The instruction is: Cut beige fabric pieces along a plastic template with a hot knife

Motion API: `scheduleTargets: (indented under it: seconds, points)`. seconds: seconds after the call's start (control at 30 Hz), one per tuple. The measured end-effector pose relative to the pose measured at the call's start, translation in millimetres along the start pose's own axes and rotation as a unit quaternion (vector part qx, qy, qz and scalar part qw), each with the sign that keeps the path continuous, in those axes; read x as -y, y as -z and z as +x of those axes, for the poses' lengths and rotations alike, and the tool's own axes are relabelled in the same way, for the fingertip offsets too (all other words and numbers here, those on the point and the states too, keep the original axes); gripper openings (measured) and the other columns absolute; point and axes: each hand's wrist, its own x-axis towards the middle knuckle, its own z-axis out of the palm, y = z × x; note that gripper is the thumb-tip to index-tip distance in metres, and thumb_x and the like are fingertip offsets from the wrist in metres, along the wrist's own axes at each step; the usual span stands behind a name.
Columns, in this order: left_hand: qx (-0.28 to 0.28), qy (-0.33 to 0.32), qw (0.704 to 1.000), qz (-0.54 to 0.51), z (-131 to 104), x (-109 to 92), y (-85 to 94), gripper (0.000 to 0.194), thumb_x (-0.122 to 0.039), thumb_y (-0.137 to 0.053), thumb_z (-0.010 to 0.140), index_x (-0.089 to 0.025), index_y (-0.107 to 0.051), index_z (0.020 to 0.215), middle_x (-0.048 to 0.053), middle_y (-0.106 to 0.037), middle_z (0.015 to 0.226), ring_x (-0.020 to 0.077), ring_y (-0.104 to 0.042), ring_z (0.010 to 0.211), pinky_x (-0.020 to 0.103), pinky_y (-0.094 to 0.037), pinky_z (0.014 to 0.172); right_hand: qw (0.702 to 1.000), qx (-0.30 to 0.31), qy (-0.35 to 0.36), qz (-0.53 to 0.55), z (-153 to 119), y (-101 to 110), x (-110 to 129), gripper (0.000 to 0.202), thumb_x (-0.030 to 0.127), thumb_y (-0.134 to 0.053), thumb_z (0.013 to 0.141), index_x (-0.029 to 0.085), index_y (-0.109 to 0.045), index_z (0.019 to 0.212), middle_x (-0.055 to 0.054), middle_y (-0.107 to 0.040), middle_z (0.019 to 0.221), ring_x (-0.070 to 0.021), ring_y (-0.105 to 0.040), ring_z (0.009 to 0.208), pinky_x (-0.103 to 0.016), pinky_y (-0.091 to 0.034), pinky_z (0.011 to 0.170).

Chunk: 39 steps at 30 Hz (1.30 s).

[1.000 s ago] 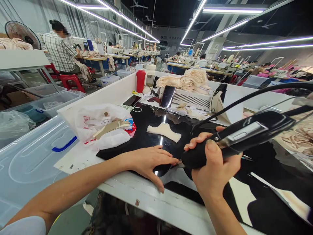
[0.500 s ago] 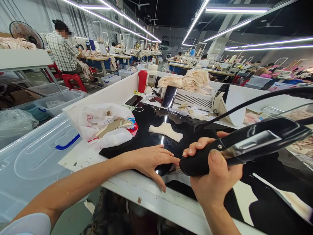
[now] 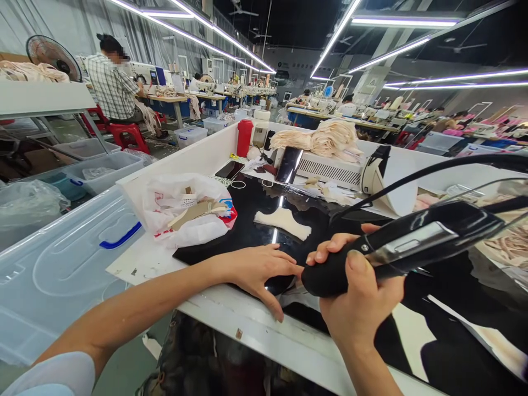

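Note:
My right hand [image 3: 361, 297] is wrapped round a black handheld tool [image 3: 429, 236] with a metal plate on its side and a cable running off to the right. My left hand [image 3: 264, 269] lies with spread fingers on the black sheet [image 3: 243, 220] near the table's front edge, its fingertips close to the tool's rounded end. Beyond it rests a cream cut piece [image 3: 283, 221]. Another cream piece [image 3: 412, 335] lies right of my right hand, and a long pale strip [image 3: 480, 333] is at the far right. What is under the tool is hidden.
A plastic bag of scraps [image 3: 190, 212] sits at the left of the table. Behind are a red cup [image 3: 244, 138], a phone [image 3: 289, 165] and stacked cream fabric [image 3: 330, 138]. A lidded bin [image 3: 74, 264] stands left. A person in a checked shirt [image 3: 109, 88] sits farther off.
The view has shifted slightly, so the surroundings appear a little farther right and lower. Both hands keep nearly the same pose, and the tool is still in my right hand.

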Motion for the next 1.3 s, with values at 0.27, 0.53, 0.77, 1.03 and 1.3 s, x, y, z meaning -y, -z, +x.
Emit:
scheduleTargets:
  seconds: [0.27, 0.53, 0.77, 1.03, 1.3]
  points:
    - [-0.007, -0.002, 1.0, -0.008, 1, 2, -2.2, 0.083, -0.052, -0.088, 0.075, -0.024, -0.052, 0.144, 0.015, -0.057, 0.145, 0.0346, -0.047, 0.143, 0.065, -0.015, 0.126, 1.0, 0.013, -0.004, 0.007, -5, -5, -2, 0.041, 0.033, -0.079, 0.08, 0.025, -0.056, 0.113, 0.005, -0.062, 0.076, -0.0142, -0.056, 0.058, -0.03, -0.052, 0.053]
    - [-0.056, -0.02, 0.998, -0.01, -3, -1, -2.7, 0.068, -0.039, -0.088, 0.078, -0.025, -0.057, 0.137, 0.01, -0.056, 0.148, 0.029, -0.049, 0.142, 0.06, -0.02, 0.126, 0.999, -0.022, -0.045, -0.015, 2, 0, 6, 0.048, 0.037, -0.085, 0.073, 0.026, -0.058, 0.111, 0.005, -0.063, 0.076, -0.0155, -0.06, 0.061, -0.032, -0.057, 0.057]
    - [-0.078, -0.049, 0.995, 0.05, -7, 5, 5.4, 0.016, -0.03, -0.084, 0.083, -0.022, -0.073, 0.092, 0.005, -0.06, 0.145, 0.0237, -0.052, 0.139, 0.038, -0.037, 0.12, 0.992, -0.016, -0.033, -0.122, 29, 21, 23, 0.048, 0.044, -0.089, 0.067, 0.023, -0.066, 0.104, -0.001, -0.069, 0.096, -0.0189, -0.068, 0.076, -0.034, -0.063, 0.07]
    - [-0.139, -0.017, 0.982, 0.126, -15, 23, 11.4, 0.007, -0.024, -0.07, 0.096, -0.021, -0.077, 0.096, 0.01, -0.066, 0.136, 0.0283, -0.054, 0.136, 0.049, -0.034, 0.121, 0.991, -0.017, 0.038, -0.127, 43, 27, 22, 0.047, 0.036, -0.092, 0.069, 0.024, -0.064, 0.104, 0.002, -0.068, 0.09, -0.0143, -0.065, 0.067, -0.029, -0.059, 0.063]
    - [-0.232, 0.065, 0.965, 0.107, -9, 6, -0.7, 0.024, -0.022, -0.062, 0.099, -0.02, -0.072, 0.121, 0.01, -0.066, 0.126, 0.0227, -0.061, 0.118, 0.035, -0.049, 0.105, 0.991, -0.025, 0.085, -0.099, 40, 28, 11, 0.041, 0.028, -0.083, 0.081, 0.023, -0.057, 0.112, 0.005, -0.065, 0.082, -0.0133, -0.061, 0.063, -0.031, -0.056, 0.061]
